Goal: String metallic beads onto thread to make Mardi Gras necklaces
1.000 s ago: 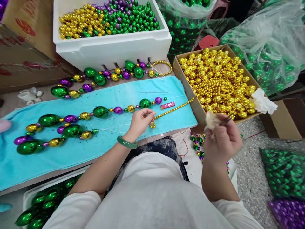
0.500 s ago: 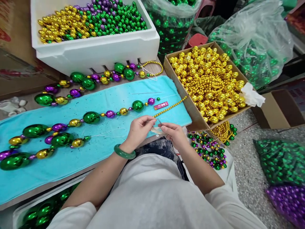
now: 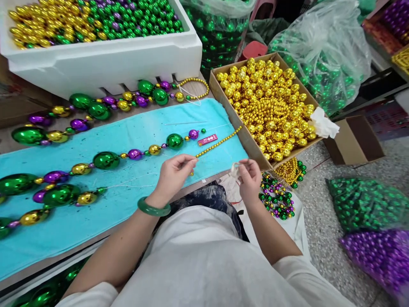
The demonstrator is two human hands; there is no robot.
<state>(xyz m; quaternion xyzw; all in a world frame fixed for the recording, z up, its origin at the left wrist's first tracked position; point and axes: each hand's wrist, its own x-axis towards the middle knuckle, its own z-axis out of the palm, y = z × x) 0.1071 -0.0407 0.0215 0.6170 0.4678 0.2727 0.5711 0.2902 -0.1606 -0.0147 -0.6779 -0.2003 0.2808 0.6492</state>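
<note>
My left hand (image 3: 177, 172) is closed in a pinch on the near end of a string of small gold beads (image 3: 219, 142). A few of these beads show below its fingertips, and the string runs up and right to the carton's edge. To the right, apart from it, my right hand (image 3: 251, 179) is closed on a small pale, loop-shaped item (image 3: 235, 170) whose kind I cannot make out. Above the left hand, a long strand of large green, purple and gold beads (image 3: 106, 160) lies on the turquoise towel (image 3: 128, 232). A small pink packet (image 3: 207, 140) lies beside the gold string.
A white foam box (image 3: 105, 64) of loose beads stands at the back left. The cardboard tray (image 3: 234, 111) holds gold beads. Another beaded strand (image 3: 99, 109) lies before the foam box. Bags of green beads (image 3: 367, 204) and purple beads (image 3: 380, 256) are on the floor.
My right hand has moved right, away from my left hand, with the pale item. My left hand stays at the gold bead string. The view has shifted to the right.
</note>
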